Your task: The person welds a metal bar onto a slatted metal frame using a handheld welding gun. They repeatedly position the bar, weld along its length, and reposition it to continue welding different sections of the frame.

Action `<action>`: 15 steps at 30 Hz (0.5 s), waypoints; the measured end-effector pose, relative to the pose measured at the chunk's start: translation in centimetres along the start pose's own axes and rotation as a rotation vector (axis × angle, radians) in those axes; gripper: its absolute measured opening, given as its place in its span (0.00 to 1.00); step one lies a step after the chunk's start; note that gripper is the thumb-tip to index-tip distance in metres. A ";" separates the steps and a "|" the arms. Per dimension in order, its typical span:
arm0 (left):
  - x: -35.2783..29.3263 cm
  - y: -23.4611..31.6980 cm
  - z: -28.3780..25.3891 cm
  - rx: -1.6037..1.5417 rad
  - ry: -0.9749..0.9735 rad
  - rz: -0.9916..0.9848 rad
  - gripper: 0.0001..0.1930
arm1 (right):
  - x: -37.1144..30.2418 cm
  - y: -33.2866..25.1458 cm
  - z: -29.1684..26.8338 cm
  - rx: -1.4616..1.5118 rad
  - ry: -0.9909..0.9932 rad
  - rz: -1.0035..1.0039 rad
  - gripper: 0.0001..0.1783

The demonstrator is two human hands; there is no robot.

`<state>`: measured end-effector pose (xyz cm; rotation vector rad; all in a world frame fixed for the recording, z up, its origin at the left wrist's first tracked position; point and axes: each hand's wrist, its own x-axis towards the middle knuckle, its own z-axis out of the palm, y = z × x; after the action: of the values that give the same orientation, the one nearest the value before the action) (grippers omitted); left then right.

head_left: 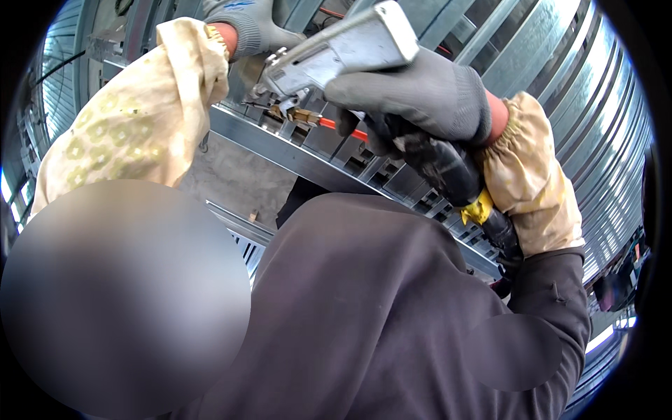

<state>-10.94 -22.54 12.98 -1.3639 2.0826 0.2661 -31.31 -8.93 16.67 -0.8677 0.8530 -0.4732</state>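
My right hand (427, 98), in a grey knit glove, is closed around a grey metal hand tool (350, 52) with a blocky, rounded end. A brass fitting (305, 116) sits under the tool's front, and a red hose (343, 129) runs from it toward my right hand. A thick black taped cable (441, 164) with a yellow band hangs below that hand. My left hand (252, 24), also gloved, is at the upper edge near the tool's front end. Its thumb is stretched out toward the tool; the other fingers are partly cut off by the picture's edge.
Rows of long galvanised steel profiles (532, 49) fill the top and right. A metal rail (294, 157) crosses below the tool, with grey concrete floor (238, 175) beyond it. Tan sleeve covers are on both forearms. A blurred round patch covers the lower left.
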 end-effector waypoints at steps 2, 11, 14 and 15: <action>0.2 -0.1 0.0 0.009 -0.005 -0.012 0.76 | 0.1 -0.3 -0.5 -0.026 -0.015 0.101 0.24; 5.3 -3.7 3.0 0.117 0.476 0.945 0.53 | 1.4 0.2 -0.4 0.022 0.028 -0.001 0.24; 7.6 -4.9 1.9 0.191 0.470 1.085 0.53 | 2.8 1.0 -0.3 0.064 -0.023 -0.118 0.21; 6.6 -5.6 1.7 0.182 0.466 1.069 0.51 | 3.2 0.6 0.2 0.077 -0.066 -0.132 0.20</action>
<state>-7.11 -29.21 8.59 -0.0809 2.9737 0.1805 -29.28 -10.63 14.82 -0.8671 0.7152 -0.5862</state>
